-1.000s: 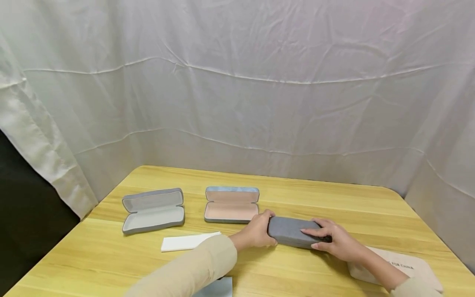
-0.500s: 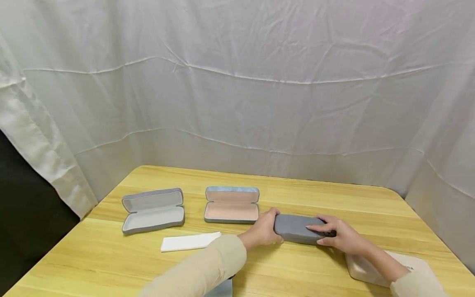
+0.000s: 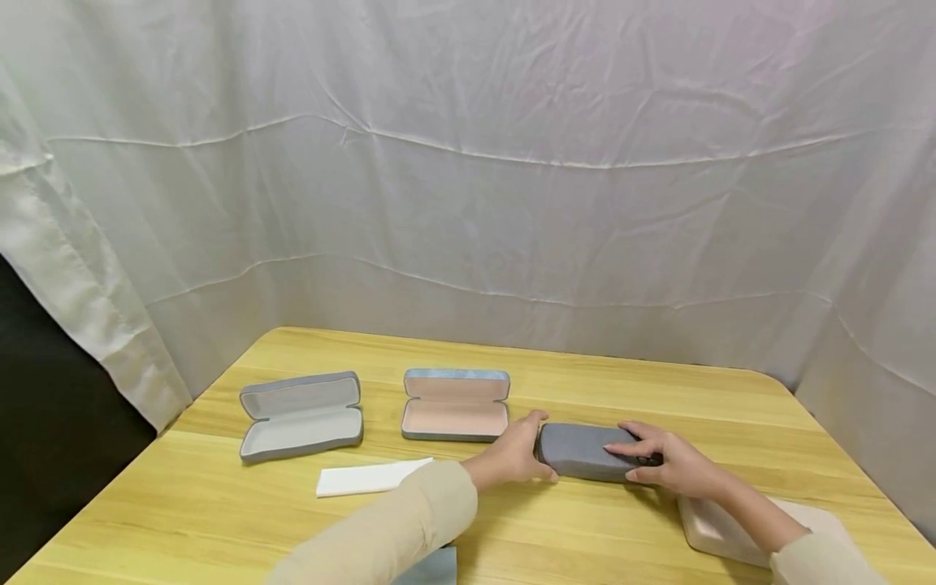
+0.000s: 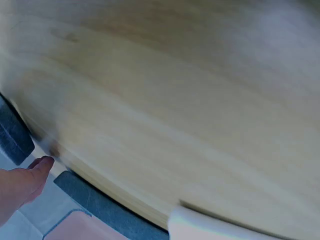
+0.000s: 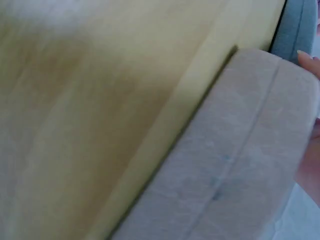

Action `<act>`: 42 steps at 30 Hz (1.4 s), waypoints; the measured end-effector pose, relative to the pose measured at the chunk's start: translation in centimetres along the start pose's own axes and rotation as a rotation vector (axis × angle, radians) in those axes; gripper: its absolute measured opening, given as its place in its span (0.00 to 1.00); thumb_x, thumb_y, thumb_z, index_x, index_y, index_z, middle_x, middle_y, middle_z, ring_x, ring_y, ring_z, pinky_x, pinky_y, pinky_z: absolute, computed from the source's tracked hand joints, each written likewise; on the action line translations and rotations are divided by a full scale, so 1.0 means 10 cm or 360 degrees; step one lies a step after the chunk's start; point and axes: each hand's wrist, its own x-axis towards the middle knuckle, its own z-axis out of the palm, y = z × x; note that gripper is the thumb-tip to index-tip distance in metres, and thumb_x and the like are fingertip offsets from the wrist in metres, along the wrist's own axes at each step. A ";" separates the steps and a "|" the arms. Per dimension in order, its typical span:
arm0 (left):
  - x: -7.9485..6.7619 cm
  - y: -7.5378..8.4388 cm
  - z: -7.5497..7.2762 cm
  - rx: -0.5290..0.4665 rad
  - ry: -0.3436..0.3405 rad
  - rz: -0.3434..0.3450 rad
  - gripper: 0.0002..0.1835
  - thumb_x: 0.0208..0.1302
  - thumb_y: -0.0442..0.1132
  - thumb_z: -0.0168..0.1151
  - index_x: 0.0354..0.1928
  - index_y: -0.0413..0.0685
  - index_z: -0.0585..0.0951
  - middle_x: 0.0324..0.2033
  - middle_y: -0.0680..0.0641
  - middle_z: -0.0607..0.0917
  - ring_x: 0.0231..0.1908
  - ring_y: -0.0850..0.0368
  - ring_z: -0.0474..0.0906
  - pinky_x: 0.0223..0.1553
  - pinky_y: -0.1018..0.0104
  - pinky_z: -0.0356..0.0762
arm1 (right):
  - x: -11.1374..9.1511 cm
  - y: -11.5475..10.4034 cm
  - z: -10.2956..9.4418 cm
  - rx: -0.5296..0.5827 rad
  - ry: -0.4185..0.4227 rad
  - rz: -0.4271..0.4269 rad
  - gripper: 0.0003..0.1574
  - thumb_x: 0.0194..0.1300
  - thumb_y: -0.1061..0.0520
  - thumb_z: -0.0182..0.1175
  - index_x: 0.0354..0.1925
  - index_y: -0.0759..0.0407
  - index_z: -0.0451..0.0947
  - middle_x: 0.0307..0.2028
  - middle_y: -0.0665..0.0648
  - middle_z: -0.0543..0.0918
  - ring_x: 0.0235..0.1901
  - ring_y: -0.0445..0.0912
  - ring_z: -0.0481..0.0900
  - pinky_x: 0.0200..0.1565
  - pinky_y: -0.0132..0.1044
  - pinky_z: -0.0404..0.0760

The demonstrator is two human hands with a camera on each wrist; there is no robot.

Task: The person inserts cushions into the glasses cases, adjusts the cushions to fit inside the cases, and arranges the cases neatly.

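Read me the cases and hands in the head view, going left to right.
Open gray case with pale lining, open case with pink lining, left hand, held gray case, right hand, beige case.

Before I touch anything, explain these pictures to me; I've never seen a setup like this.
There is no machine here: the left grip and the right grip are a person's own bare hands. The wide picture comes from a camera worn on the head, looking forward and down. The two smaller, blurrier ones come from cameras worn on each wrist. The two hold opposite ends of a gray case that looks closed. On the wooden table lie an open light-lined case, an open pink-lined case, a white strip, a beige case and a flat blue piece, the last two partly hidden.
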 end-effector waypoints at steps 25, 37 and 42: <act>-0.59 -0.22 -0.50 -0.0196 0.0300 0.0363 0.29 0.53 0.39 0.68 0.57 0.39 0.71 0.55 0.42 0.77 0.54 0.46 0.74 0.55 0.53 0.72 | 0.14 -0.91 0.30 -0.0129 0.0812 -0.0014 0.20 0.49 0.60 0.70 0.44 0.55 0.82 0.42 0.51 0.84 0.44 0.46 0.79 0.43 0.42 0.80; -0.98 -0.39 -0.66 -0.0204 0.0288 0.0258 0.25 0.55 0.39 0.67 0.54 0.40 0.74 0.52 0.44 0.79 0.54 0.48 0.74 0.52 0.49 0.73 | 0.14 -1.12 0.50 -0.0039 0.0716 -0.0028 0.23 0.50 0.59 0.69 0.47 0.56 0.81 0.43 0.51 0.84 0.45 0.46 0.80 0.44 0.42 0.80; -1.14 -0.49 -0.73 -0.0173 0.0312 0.0210 0.23 0.55 0.39 0.67 0.53 0.40 0.74 0.51 0.44 0.79 0.53 0.47 0.74 0.50 0.49 0.74 | 0.13 -1.18 0.55 0.0026 0.0669 -0.0015 0.21 0.51 0.60 0.68 0.47 0.57 0.81 0.43 0.51 0.84 0.45 0.44 0.79 0.44 0.40 0.80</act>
